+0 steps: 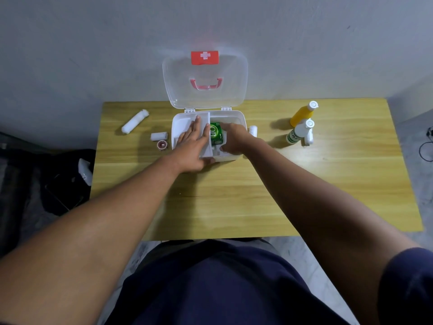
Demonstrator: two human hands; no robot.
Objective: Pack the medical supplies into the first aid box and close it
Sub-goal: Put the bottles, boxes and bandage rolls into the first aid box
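Note:
The white first aid box (236,118) stands open at the back middle of the wooden table, its clear lid (205,73) upright against the wall. My left hand (193,144) lies flat with straight fingers on the white inner tray (182,124) in the box's left half. My right hand (234,139) reaches into the right half and holds a green carton (216,134) there. On the table lie a long white roll (134,121), a short white roll (159,136), a small red tape roll (162,144) and another white roll (253,130).
A yellow bottle (302,113), a white bottle with a green label (297,133) and a small white container (309,137) stand at the right back of the table (234,195). Dark bags lie on the floor at the left. The wall is right behind the box.

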